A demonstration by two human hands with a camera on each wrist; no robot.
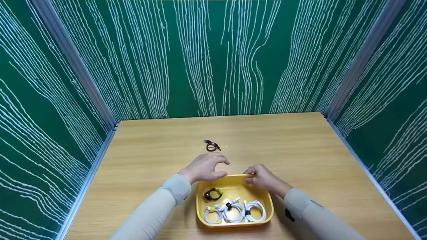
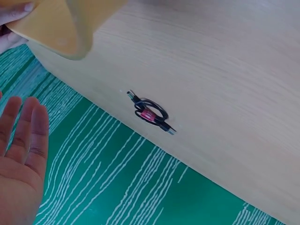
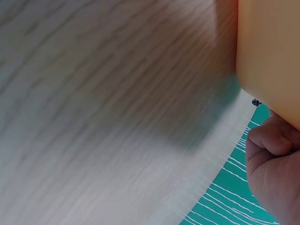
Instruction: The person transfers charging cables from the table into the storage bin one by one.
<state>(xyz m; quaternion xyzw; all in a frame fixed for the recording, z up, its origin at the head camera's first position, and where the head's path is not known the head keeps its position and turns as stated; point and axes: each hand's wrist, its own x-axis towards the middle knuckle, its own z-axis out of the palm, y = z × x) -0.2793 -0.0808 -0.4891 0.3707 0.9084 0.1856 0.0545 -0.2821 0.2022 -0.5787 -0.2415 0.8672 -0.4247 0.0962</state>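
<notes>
A yellow plastic tray (image 1: 233, 225) stands near the table's front edge. My right hand (image 1: 265, 179) pinches its far rim, thumb inside and curled fingers outside; the right wrist view shows these fingers (image 3: 272, 140) bent behind the wall. Over the tray's far left corner hovers my left hand (image 1: 206, 167), fingers spread and holding nothing. In the tray lie a black coiled cable (image 1: 212, 194) and several white coiled cables, among them one (image 1: 256, 211) at the right with a black tie. Beyond the hands, a black USB cable (image 1: 212, 145) with a red tie rests on the table.
The wooden table (image 1: 150, 143) meets green walls (image 1: 220, 66) with white wavy lines at its back and sides. Metal posts (image 1: 80, 66) rise at the back corners, and metal rails (image 1: 90, 176) run along the side edges.
</notes>
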